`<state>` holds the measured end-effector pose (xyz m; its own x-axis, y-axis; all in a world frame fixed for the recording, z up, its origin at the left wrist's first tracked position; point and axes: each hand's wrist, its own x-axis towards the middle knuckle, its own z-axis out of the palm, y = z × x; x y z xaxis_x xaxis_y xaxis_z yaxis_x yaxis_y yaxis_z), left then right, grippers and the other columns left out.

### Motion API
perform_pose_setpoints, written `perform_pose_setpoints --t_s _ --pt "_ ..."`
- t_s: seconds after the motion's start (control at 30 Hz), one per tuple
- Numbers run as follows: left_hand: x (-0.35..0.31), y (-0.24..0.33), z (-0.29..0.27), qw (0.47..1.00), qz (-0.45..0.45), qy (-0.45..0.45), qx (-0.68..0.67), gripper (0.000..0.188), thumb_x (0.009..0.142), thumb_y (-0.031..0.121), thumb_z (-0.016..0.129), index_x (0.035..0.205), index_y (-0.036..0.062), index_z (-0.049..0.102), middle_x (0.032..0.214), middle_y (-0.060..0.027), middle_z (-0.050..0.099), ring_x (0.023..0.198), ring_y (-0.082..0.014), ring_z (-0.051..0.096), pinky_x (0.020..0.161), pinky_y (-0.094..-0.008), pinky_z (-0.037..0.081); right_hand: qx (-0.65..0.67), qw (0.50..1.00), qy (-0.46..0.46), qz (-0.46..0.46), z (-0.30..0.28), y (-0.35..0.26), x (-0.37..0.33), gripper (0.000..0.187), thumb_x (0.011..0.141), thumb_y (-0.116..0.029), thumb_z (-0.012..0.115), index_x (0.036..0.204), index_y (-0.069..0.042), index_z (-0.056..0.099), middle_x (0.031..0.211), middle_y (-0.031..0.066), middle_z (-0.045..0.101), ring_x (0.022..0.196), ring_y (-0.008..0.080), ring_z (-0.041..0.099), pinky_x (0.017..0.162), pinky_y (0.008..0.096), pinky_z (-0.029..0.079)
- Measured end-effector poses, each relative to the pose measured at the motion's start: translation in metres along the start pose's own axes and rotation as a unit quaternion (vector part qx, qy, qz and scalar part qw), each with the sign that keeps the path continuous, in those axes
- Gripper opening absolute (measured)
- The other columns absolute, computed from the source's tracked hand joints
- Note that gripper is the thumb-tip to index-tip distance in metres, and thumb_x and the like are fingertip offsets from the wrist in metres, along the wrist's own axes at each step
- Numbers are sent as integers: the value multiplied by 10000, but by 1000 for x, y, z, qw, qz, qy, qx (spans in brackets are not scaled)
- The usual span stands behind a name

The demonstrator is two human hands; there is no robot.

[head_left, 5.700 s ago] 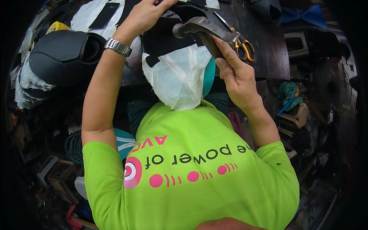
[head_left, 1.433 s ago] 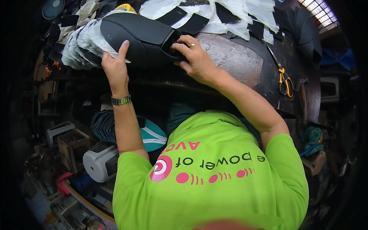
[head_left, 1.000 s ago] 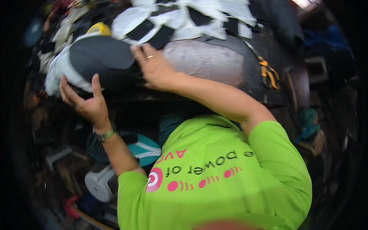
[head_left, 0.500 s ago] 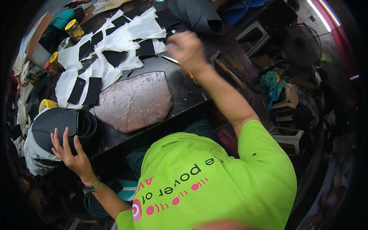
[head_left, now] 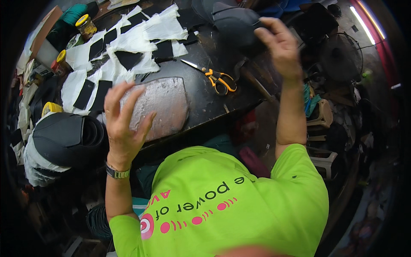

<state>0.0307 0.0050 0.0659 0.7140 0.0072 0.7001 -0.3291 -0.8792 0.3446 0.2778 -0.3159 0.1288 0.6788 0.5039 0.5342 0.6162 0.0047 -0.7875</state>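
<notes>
Across a dark workbench [head_left: 205, 102], your right hand [head_left: 280, 47] grips the near edge of a curved black panel [head_left: 237, 29], thumb and fingers appearing closed on its rim; blur hides how firm the pinch is. The panel is at the far right side of the bench, next to more dark sheets, and an edge hold probably suits so thin and broad a piece, leaving its face untouched.

Your left hand [head_left: 124, 120], a watch [head_left: 117, 172] at the wrist, hangs in front of the grey-brown slab [head_left: 169, 105] with fingers spread and nothing between them, perhaps kept free to receive or steady something. The slab lies flat near the bench's front edge, squarely within your reach, as a working surface might.

Scissors [head_left: 218, 80] with orange handles rest just right of the slab, their rings toward your right side, likely for easy pickup. Farther right lies a hammer [head_left: 257, 81], blurred. To your left, a bundle of black curled pieces [head_left: 60, 139], white cloth showing beneath, sits apart from the slab, seemingly to leave it room. White cloth pieces [head_left: 158, 30] and black patches [head_left: 127, 59] spread beyond, laid out in plain sight.
</notes>
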Motion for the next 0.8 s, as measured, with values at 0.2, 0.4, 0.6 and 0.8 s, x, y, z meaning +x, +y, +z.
perform_pose_setpoints --t_s 0.2,0.4,0.6,0.8 --pt "28 15 1 998 12 33 -57 706 799 195 870 1428 37 591 1261 -162 668 1115 -273 651 937 -379 545 128 970 -93 183 46 -88 20 296 1023 -146 657 1276 7 660 1151 60 687 975 113 638 873 224 494" --pt "-30 -25 48 952 -253 24 -170 261 978 54 664 1237 22 683 942 -96 717 740 -128 642 679 -279 514 44 996 58 50 159 -13 -2 259 949 -115 705 1199 -50 710 958 -29 614 917 119 578 929 304 480" --pt "-62 -36 57 896 -334 148 -252 394 961 35 685 1345 97 624 1185 -86 657 956 -158 656 811 -286 523 -93 958 -269 24 202 -25 -94 568 877 -73 772 1408 -70 569 1239 164 644 1049 303 665 934 386 537" --pt "-62 -34 4 979 36 -148 138 265 842 252 815 1090 173 767 1326 -5 668 1397 -194 507 1247 -521 217 -168 915 -308 -198 193 24 -96 470 776 -182 826 1203 -78 657 1173 124 663 1144 334 631 1016 428 505"
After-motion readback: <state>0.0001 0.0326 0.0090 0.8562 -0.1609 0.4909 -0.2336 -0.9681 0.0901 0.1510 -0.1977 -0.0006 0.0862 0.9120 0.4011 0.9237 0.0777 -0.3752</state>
